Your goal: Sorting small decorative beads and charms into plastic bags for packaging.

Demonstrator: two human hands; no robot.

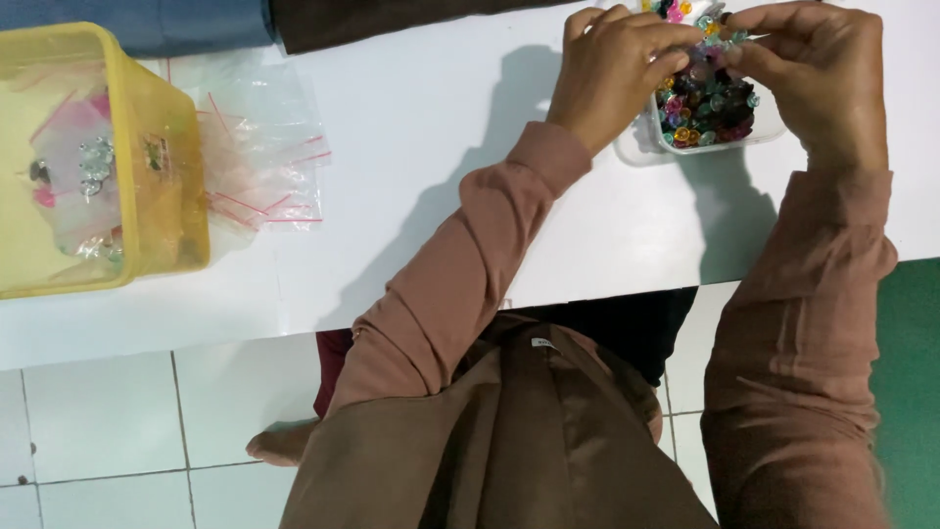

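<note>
beads: a jumble of small shiny beads point(707, 108), pink, teal, orange and dark ones, piled in a clear tub point(769, 132) at the far edge of the worktop point(441, 118)
left hand point(612, 69): right above the tub, fingertips pinched on something tiny, can't tell what
right hand point(818, 73): just across the tub, grip pinched too, fingertips almost meeting the left ones
yellow bin point(162, 157): well left of the tub, packed bead bags inside
zip bags point(264, 147): clear with red strips, spread beside the bin
worktop: plain white
floor point(108, 431): white tiles, green patch below the tub side
</note>
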